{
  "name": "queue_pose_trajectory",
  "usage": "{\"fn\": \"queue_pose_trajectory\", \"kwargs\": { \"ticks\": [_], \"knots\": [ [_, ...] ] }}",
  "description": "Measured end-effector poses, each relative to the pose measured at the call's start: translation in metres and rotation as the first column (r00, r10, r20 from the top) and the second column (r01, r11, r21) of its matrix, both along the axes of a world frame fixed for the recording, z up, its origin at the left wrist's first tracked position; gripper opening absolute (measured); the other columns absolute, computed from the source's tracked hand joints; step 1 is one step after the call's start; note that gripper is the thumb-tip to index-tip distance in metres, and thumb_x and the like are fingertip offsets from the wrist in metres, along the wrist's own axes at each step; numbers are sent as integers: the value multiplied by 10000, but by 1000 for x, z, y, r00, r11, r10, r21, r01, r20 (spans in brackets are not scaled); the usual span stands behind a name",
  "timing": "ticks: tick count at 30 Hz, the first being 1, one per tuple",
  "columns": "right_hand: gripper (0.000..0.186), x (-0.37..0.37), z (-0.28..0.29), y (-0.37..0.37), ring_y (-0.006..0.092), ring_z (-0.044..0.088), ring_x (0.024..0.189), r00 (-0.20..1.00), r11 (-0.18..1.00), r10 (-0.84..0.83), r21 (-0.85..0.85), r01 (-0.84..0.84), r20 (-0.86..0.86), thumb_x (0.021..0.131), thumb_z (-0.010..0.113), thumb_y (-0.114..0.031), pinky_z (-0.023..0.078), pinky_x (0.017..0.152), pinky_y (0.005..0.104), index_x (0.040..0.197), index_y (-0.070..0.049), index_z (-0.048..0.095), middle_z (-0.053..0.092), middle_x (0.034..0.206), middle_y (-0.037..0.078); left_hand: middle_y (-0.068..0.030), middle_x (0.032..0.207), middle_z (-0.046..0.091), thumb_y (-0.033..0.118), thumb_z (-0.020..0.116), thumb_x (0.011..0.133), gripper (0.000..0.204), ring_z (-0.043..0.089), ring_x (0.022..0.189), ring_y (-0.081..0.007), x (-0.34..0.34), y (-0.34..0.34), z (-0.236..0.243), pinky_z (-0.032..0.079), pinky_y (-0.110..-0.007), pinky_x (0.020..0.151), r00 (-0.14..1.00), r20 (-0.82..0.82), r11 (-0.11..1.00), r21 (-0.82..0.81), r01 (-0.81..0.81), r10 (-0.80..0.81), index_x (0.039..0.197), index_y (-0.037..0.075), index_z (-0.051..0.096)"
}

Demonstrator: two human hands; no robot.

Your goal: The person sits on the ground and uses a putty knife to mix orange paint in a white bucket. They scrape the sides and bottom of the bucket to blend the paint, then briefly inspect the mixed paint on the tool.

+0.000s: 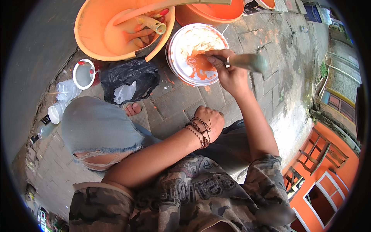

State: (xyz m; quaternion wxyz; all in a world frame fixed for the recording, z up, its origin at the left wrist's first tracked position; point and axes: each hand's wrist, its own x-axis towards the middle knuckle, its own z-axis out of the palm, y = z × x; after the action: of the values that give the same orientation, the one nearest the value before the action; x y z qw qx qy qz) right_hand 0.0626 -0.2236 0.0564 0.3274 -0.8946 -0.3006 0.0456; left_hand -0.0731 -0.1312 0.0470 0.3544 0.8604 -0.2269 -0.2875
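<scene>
My right hand [232, 73] grips a hand tool by its thick, rounded grey-green handle [251, 62]. The tool's working end is over orange paint [199, 65] smeared across a round white tub or lid [181, 74]; its exact kind is hard to make out. A ring shows on one finger of this hand. My left hand [210, 120] is closed in a fist near my leg, with braided bracelets [199, 131] on the wrist. Nothing sticks out of that fist, though the palm is hidden.
At the upper left, an orange basin [87, 34] holds orange liquid and tools. Beside it stands another orange tub [206, 13]. A black plastic bag [131, 77], a white-rimmed pail [84, 73] and a clear bottle [45, 130] sit on the paving. An orange-walled building [328, 135] rises at right.
</scene>
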Motion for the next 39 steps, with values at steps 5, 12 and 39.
{"fn": "queue_pose_trajectory", "kwargs": {
  "ticks": [5, 12, 39],
  "knots": [
    [193, 15, 6, -8, 169, 721, 884, 973, 961, -200, 172, 218, -117, 963, 673, -126, 568, 772, 299, 1071, 32, 702, 761, 969, 113, -163, 887, 679, 125, 695, 837, 167, 678, 878, -354, 29, 45, 29, 514, -441, 780, 863, 102, 869, -47, -493, 495, 949, 21, 627],
    [144, 6, -5, 7, 197, 726, 784, 984, 982, -179, 65, 179, -6, 914, 720, -114, 554, 710, 316, 1017, -13, 731, 753, 872, 126, -171, 1092, 546, 242, 712, 912, 435, 555, 883, -259, 25, 57, -13, 477, -397, 841, 156, -224, 120, -164, -979, 962, 1161, -52, 509],
    [134, -17, -5, 30, 180, 719, 785, 987, 971, -157, 179, 157, -14, 922, 713, -95, 564, 701, 319, 1025, -10, 721, 756, 910, 124, -159, 1091, 596, 331, 461, 1069, 414, 598, 959, -188, 64, 65, -33, 498, -340, 851, 2, -619, -238, -305, -922, 786, 1167, -69, 503]
  ]
}}
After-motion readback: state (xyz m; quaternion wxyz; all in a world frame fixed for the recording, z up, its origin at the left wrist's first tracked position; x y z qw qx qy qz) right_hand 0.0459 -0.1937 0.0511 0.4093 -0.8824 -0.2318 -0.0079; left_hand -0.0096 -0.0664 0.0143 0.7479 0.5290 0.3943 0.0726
